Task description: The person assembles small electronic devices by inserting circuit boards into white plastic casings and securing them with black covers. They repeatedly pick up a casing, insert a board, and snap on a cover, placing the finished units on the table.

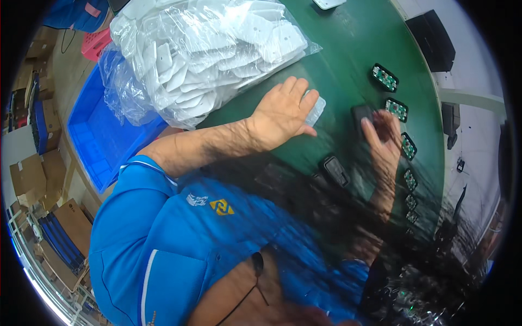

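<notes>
My left hand (280,114) is over the green table, back up, with its fingers bent down around a small whitish plastic plate (316,111). The plate shows between the index finger and the thumb; the rest is hidden under the palm. Further right, my right hand (383,138) grips a black plastic case (361,115) with thumb and fingers, slightly blurred. Another black case part (334,171) lies on the table nearer to me, partly behind dark strands of hair. Beside my right hand stands a black case with a green circuit board (396,110).
A clear bag of white plastic plates (217,49) fills the far left of the table. Left of it is a blue bin (109,136). Along the right edge runs a row of several circuit boards, including one in a black case (385,77). Another white plate (328,3) lies far back.
</notes>
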Available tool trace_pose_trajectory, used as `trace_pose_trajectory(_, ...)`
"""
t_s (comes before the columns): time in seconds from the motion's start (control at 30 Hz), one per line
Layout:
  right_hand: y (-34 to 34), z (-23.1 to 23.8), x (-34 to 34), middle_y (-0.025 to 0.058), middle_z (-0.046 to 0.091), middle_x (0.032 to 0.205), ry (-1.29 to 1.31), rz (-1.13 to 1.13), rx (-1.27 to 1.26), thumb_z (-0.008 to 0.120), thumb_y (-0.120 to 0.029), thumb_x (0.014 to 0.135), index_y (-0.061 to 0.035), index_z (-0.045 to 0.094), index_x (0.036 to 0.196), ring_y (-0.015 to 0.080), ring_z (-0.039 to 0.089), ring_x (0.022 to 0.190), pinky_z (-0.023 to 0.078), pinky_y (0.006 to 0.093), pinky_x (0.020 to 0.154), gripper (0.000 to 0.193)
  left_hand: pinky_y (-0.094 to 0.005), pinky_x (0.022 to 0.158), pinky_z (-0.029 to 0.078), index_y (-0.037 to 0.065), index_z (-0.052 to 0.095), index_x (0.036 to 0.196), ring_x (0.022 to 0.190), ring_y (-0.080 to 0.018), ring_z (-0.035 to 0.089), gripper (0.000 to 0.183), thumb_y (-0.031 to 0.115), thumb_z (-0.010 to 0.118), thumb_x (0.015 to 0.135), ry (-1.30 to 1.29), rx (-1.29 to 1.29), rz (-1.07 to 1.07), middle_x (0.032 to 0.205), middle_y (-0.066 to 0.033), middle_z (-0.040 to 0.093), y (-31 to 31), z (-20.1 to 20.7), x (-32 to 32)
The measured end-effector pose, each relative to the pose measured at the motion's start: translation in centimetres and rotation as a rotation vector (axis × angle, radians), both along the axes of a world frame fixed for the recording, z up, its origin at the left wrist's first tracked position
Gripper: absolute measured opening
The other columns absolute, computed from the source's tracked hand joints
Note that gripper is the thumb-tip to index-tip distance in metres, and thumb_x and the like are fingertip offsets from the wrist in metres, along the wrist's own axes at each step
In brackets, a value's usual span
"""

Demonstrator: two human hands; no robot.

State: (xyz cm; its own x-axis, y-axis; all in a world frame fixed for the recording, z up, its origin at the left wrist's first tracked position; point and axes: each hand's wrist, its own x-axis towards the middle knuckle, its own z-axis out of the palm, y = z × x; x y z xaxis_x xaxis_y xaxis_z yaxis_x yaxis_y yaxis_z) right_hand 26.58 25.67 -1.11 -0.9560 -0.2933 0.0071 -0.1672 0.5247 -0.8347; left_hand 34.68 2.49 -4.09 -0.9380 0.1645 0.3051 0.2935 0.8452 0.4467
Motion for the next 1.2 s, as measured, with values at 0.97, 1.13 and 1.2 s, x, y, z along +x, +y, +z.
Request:
trace_pose_trajectory(0.97, -4.5, -1.2, 2.7, 0.0089, 0.062, 0.111, 0.587, 0.407, 0.404, 0.068, 0.0, 0.072, -0.006, 0.06, 0.113, 0.0265, 0.059, 0.1, 0.05, 0.0364, 0.083, 0.042, -0.0418, 0.109, 0.031, 0.012, 0.048, 0.133, 0.132, -0.0236, 0.04, 0.053, -0.003, 0.049, 0.082, 0.008, 0.163, -0.361, 0.142, -0.004, 0.045, -3.2, -3.0, -0.9)
trace_pose_trajectory(1.13, -4.6, -1.3, 3.2, 0.0083, 0.061, 0.11, 0.564, 0.373, 0.406, 0.068, 0.0, 0.072, -0.007, 0.062, 0.113, 0.0246, 0.059, 0.098, 0.052, 0.0351, 0.08, 0.042, -0.04, 0.105, 0.038, 0.008, 0.048, 0.133, 0.129, -0.022, 0.044, 0.053, 0.01, 0.059, 0.081, 0.095, -0.097, -0.312, 0.141, -0.0048, 0.045, -2.6, -2.3, -0.4)
trace_pose_trajectory(1.2, -4.2, -1.3, 1.9, 0.0097, 0.063, 0.105, 0.391, 0.381, 0.208, 0.068, -0.001, 0.074, -0.0068, 0.063, 0.112, 0.0242, 0.061, 0.094, 0.052, 0.0337, 0.079, 0.038, -0.0391, 0.1, 0.043, 0.002, 0.049, 0.127, 0.122, -0.0256, 0.05, 0.057, 0.016, 0.067, 0.075, 0.147, -0.051, -0.264, 0.133, -0.0109, 0.05, -1.5, -2.0, -0.6)
